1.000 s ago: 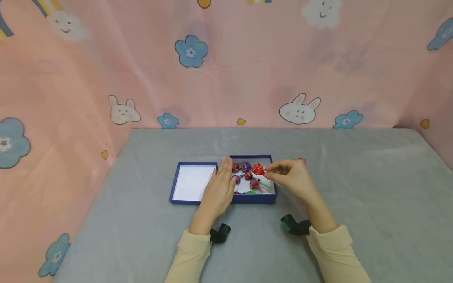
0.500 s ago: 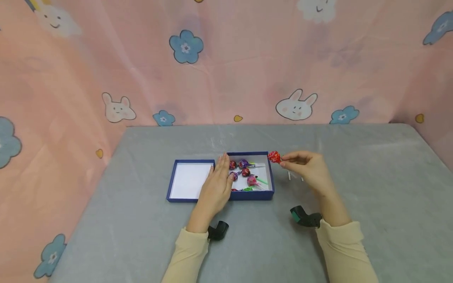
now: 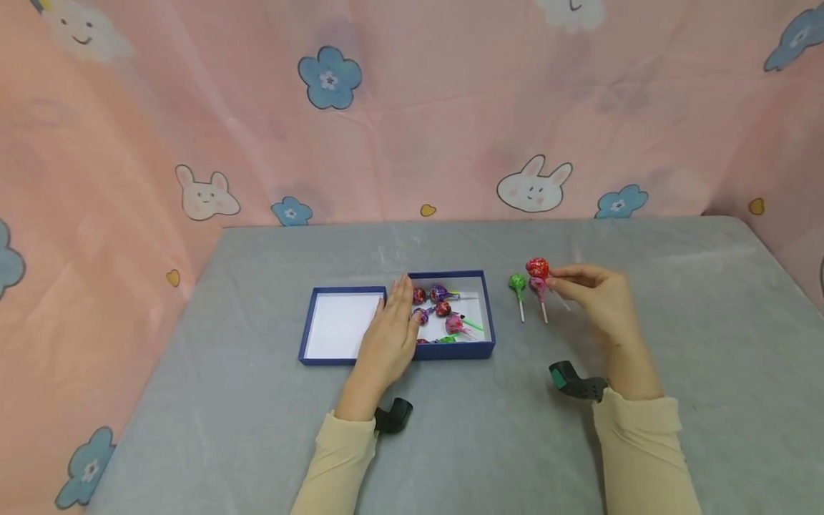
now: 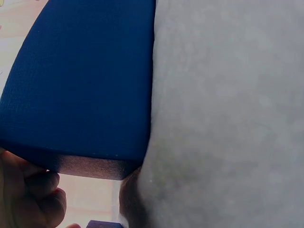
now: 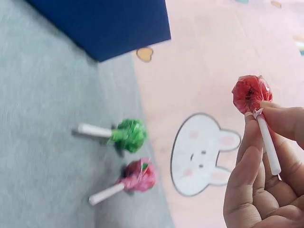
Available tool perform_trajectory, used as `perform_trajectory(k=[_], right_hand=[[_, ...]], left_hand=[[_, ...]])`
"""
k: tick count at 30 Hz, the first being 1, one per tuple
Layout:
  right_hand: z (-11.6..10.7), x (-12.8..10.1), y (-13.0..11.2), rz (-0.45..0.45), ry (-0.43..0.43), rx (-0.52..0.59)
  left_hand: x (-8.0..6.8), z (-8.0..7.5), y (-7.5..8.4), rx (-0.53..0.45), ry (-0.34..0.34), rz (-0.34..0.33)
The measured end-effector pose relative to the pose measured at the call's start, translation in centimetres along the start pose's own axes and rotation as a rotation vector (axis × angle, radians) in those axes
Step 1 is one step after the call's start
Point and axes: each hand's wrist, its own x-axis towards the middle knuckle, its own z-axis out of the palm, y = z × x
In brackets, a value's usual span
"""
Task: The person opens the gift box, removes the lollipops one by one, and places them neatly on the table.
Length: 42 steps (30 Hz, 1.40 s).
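Between thumb and fingers my right hand (image 3: 601, 297) pinches a red lollipop (image 5: 251, 94) just below its wrapped head, its white stick pointing down past the fingers. Below it on the table lie a green lollipop (image 5: 129, 135) and a pink lollipop (image 5: 138, 175), side by side. My left hand (image 3: 389, 329) rests with straight fingers against the left side of the blue box (image 3: 457, 350). Inside that box are several wrapped lollipops (image 3: 443, 308), partly hidden by the left hand.
The box's lid (image 3: 341, 325), blue-rimmed with a white inside, lies left of the box on the grey table (image 3: 257, 429). A pink patterned cloth (image 3: 399, 129) hangs behind the table.
My right hand has lifted the red lollipop out of the box and carried it right, over the green and pink lollipops. The left hand has stayed at the box.
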Motion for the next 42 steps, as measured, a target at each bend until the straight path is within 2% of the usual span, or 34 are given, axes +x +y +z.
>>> perform_trajectory(k=[11, 21, 24, 27, 32, 35, 42], right_hand=[[-1.0, 0.5, 0.9, 0.102, 0.153, 0.128], [-1.8, 0.9, 2.1, 0.231, 0.349, 0.02], [-1.8, 0.9, 2.6, 0.259, 0.368, -0.028], [-1.6, 1.0, 3.2, 0.265, 0.378, -0.122], [-1.4, 0.8, 4.0, 0.241, 0.349, -0.399], [-1.4, 0.8, 4.3, 0.204, 0.305, -0.514], [-1.7, 0.5, 4.1, 0.158, 0.208, -0.607]], left_hand=[[0.1, -0.2, -0.1, 0.001, 0.011, 0.007], [0.0, 0.0, -0.2, 0.003, 0.013, 0.006], [0.0, -0.1, -0.2, 0.006, 0.011, 0.006], [-0.1, -0.1, -0.2, 0.008, 0.012, 0.009], [-0.1, 0.0, -0.2, 0.005, 0.012, 0.012], [-0.1, 0.0, -0.2, 0.004, 0.015, 0.017], [-0.1, 0.1, 0.0, 0.001, 0.019, 0.019]])
